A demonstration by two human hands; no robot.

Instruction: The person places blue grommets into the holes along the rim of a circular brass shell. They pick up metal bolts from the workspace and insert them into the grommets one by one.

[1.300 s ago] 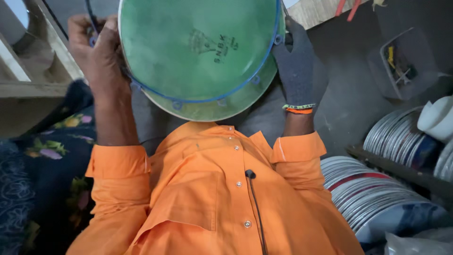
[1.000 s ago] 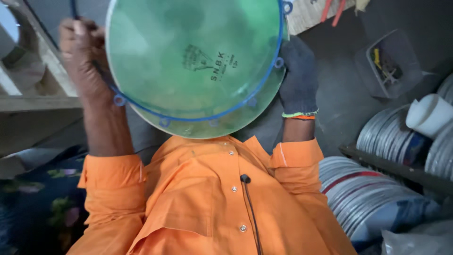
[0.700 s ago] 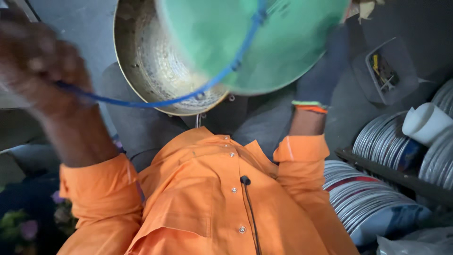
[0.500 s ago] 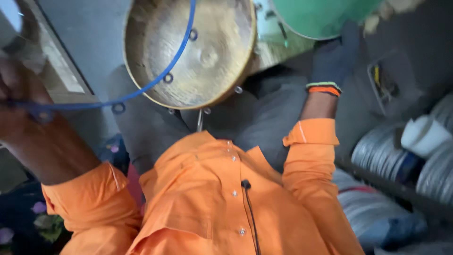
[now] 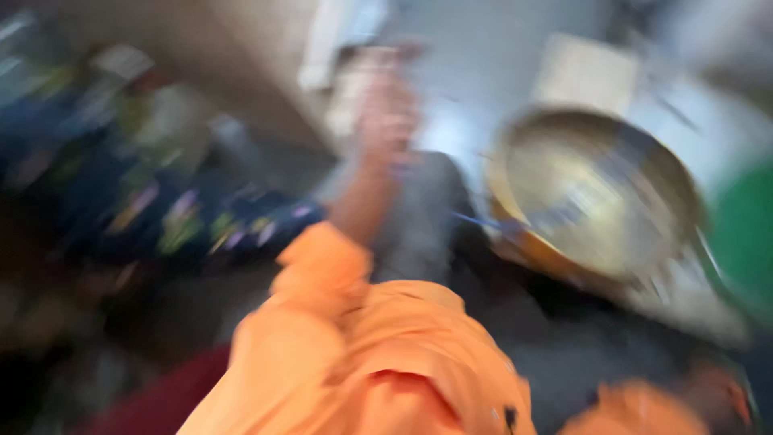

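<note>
Upper middle of frame: left hand (image 5: 386, 113) raised above orange sleeve (image 5: 322, 266), grip lost in blur; brass bowl (image 5: 596, 193) tilted at right, green lid (image 5: 745, 234) beside; right hand unseen.

1. My view is badly smeared, so I can only make out the grey floor (image 5: 483, 72) at the top middle as the carrying surface.
2. A round brass-coloured metal bowl (image 5: 596, 193) sits low at right; whether it rests on the floor I cannot tell.
3. A pale flat board (image 5: 586, 76) seems to lie on the floor behind the bowl.
</note>
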